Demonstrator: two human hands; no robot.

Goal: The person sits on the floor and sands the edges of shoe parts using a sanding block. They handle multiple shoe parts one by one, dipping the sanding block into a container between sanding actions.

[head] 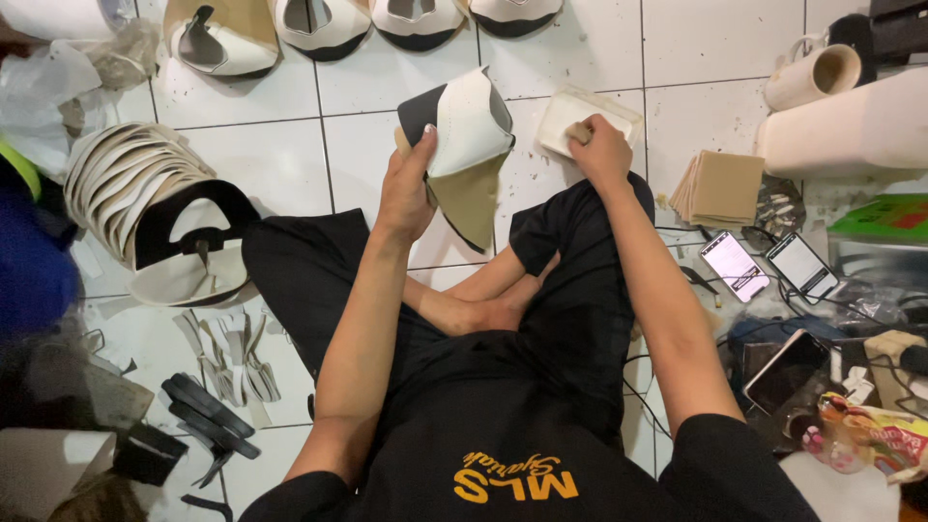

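Note:
My left hand [408, 188] grips a shoe upper [466, 145] made of white, black and tan pieces, holding it up over the white tiled floor [290, 145]. My right hand [599, 150] rests on my right knee, its fingers closed on a small tan pad [578, 132] dipped into a shallow white tray [565, 116] on the floor. I sit cross-legged in black clothes.
A fanned stack of white soles [121, 179] and a black-strapped sandal [188, 246] lie at left, loose straps [227, 362] below them. Finished uppers [324, 24] line the far edge. Tan squares [720, 188], three phones [735, 266] and cables sit at right.

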